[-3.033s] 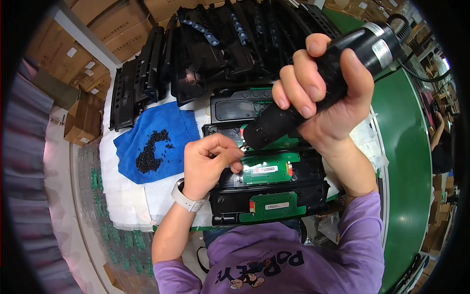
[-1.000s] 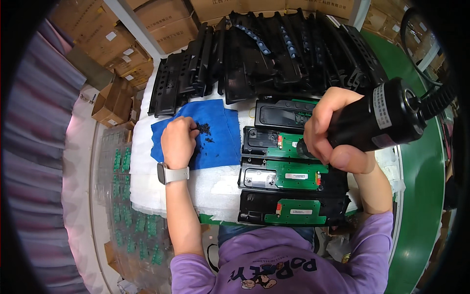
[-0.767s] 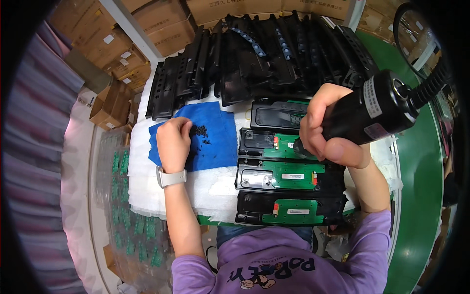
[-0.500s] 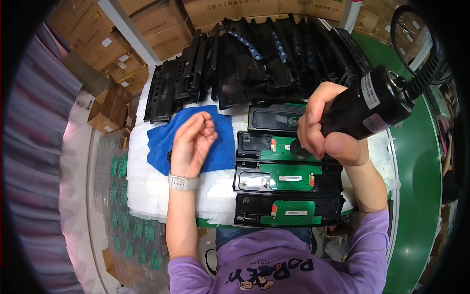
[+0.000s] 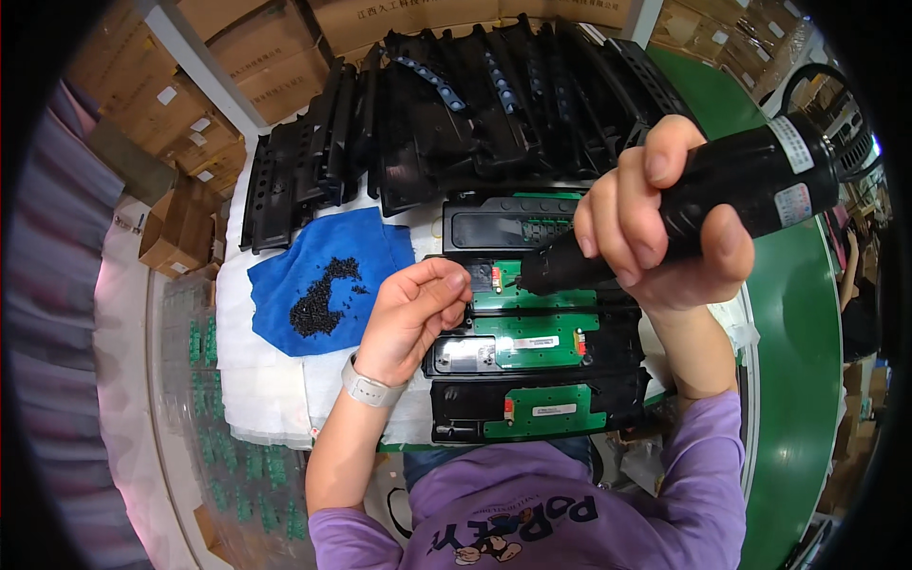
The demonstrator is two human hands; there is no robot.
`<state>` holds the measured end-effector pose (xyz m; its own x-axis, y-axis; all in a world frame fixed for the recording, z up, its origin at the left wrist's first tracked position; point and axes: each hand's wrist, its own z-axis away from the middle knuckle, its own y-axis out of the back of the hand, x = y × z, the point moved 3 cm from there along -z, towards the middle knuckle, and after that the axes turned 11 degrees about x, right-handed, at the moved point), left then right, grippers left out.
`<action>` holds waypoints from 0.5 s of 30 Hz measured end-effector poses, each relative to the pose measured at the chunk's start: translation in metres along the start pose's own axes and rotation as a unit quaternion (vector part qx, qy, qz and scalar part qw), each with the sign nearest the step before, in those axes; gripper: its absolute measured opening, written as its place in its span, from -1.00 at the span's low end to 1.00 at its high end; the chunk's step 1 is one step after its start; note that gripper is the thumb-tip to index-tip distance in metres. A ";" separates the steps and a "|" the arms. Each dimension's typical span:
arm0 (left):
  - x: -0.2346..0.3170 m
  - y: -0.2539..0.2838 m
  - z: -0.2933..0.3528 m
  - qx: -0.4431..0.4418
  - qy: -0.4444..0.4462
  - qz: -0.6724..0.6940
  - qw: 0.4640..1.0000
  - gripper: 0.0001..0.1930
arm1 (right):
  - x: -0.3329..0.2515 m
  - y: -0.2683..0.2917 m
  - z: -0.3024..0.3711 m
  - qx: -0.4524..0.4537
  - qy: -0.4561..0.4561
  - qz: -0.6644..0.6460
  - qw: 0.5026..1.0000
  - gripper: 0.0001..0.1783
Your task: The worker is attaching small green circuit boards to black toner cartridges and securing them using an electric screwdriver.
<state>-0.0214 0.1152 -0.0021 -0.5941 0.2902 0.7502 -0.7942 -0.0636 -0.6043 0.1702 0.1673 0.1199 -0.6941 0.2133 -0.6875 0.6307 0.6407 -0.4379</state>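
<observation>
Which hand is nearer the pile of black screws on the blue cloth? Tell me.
Left. The left hand is just right of the blue cloth and its black screws; the right hand grips the electric screwdriver farther right.

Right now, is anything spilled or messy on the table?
Not really. The little black screws lie in a loose heap, but all on the blue cloth. The black units sit in a neat stack of rows, and the black covers lean together behind them.

The cloth (image 5: 328, 294) is bright blue under a heap of black screws (image 5: 318, 299). The circuit boards (image 5: 532, 342) are green in black housings (image 5: 541, 418). The electric screwdriver (image 5: 722, 195) is black, the sleeve (image 5: 698, 475) purple.
</observation>
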 end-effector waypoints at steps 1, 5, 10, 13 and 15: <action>-0.001 -0.001 0.001 0.000 0.001 0.001 1.000 -0.84 | -0.001 0.001 0.000 -0.007 0.001 -0.006 1.000 -0.54; -0.002 -0.007 0.004 0.009 0.024 -0.030 0.999 -0.85 | -0.003 0.001 0.001 0.006 0.024 -0.006 1.000 -0.51; -0.004 -0.011 0.006 0.006 0.014 -0.043 0.999 -0.85 | -0.005 0.000 0.002 0.005 0.025 -0.025 0.999 -0.51; -0.005 -0.012 0.008 -0.005 0.019 -0.052 0.998 -0.84 | -0.004 0.000 0.003 0.006 0.026 -0.049 0.998 -0.52; -0.006 -0.015 0.009 0.001 0.014 -0.068 0.998 -0.84 | -0.004 0.000 0.003 0.008 0.025 -0.062 0.998 -0.52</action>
<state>-0.0073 0.1057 0.0046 -0.4766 0.3235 0.8175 -0.8677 -0.0238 -0.4965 0.1738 0.1641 0.1207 -0.7840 0.1699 -0.5971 0.5434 0.6529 -0.5277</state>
